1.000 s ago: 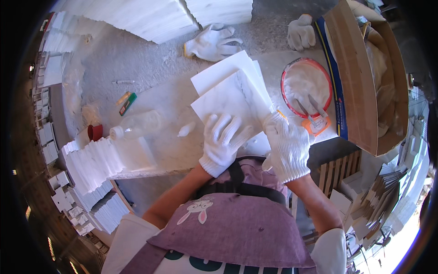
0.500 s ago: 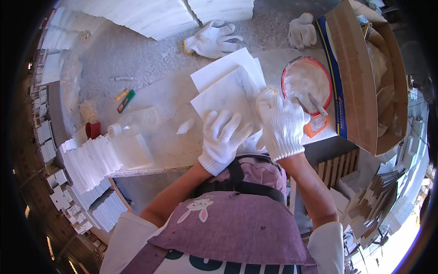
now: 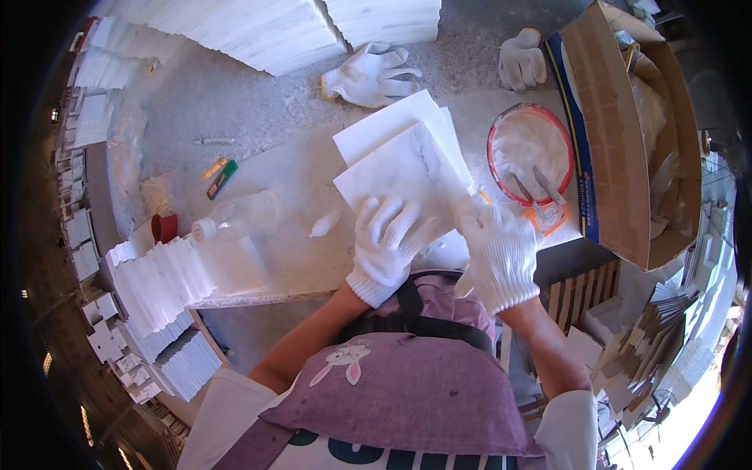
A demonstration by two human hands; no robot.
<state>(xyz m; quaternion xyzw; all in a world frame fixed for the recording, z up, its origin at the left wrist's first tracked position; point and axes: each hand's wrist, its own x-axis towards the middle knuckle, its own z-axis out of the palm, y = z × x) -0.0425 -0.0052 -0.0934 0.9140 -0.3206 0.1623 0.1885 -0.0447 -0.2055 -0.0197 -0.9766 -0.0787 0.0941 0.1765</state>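
We see both hands in white knit gloves working at the near edge of a pale stone worktop (image 3: 274, 266); the left hand (image 3: 385, 247) lies flat with its fingers spread on the lower part of a white marble tile (image 3: 407, 176) veined in grey, pressing it down rather than gripping it; the right hand (image 3: 500, 254) rests at the tile's near right corner, fingers curled loosely, and we cannot tell whether it pinches the edge or only touches it; the two hands are close but apart. The marble tile sits on top of a second white tile (image 3: 388, 125), which peeks out behind it toward the far side. Just right of the tiles stands a red-rimmed bowl (image 3: 492, 149) of white paste with two scrapers (image 3: 536, 188) leaning in it; beyond that, an open cardboard box (image 3: 619, 133). Two spare white gloves lie on the far side of the top, one pair (image 3: 368, 74) behind the tiles and another (image 3: 522, 59) near the box. To the left we see a clear plastic bottle (image 3: 235, 219) on its side, a red cup (image 3: 164, 227), a green marker (image 3: 222, 178), and a fanned row of thin white tiles (image 3: 157, 282); stacked white slabs (image 3: 258, 27) line the far edge.
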